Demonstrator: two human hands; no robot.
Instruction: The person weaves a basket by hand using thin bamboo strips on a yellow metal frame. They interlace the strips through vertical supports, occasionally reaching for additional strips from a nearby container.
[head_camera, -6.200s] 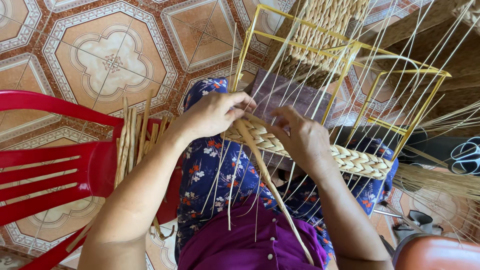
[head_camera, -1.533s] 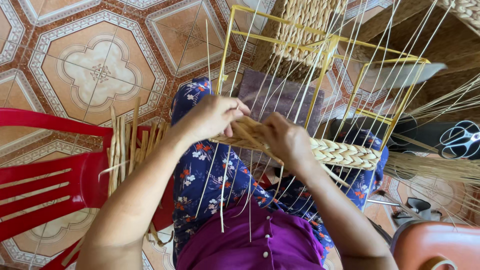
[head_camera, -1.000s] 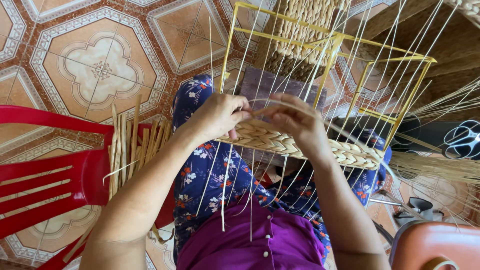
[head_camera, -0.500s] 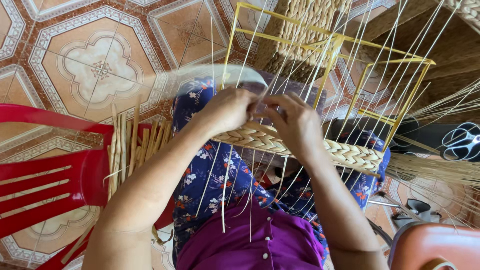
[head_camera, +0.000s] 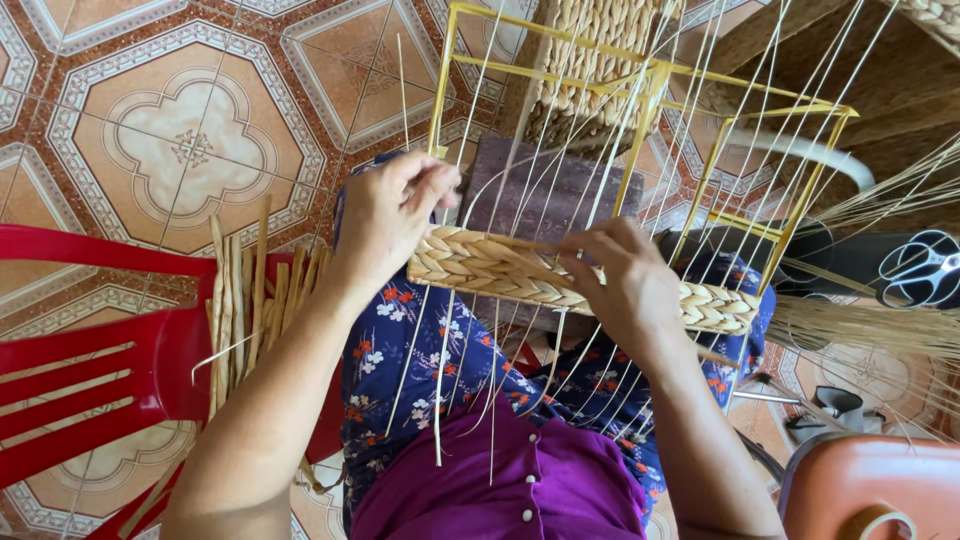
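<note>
1. Two hands on the weaving, both busy at the braided band (head_camera: 530, 275) that runs across the bottom of the yellow wire frame (head_camera: 640, 100), which sits over the person's lap.
2. Left hand (head_camera: 390, 215) is at the band's left end, fingers curled shut around the braid and a thin pale strand (head_camera: 470, 120) up by the frame's corner post.
3. Right hand (head_camera: 625, 285) lies over the middle of the band, fingertips pinched on a flat fibre strip right at the weave. So both are clenched on material, not loose.
4. Lots of thin upright strands pass through the frame and hang down over the blue floral trousers (head_camera: 400, 370).
5. Off to the left, a bundle of flat dried strips (head_camera: 250, 300) leans on a red plastic chair (head_camera: 90, 370); scissors (head_camera: 925, 270) lie far right.
</note>
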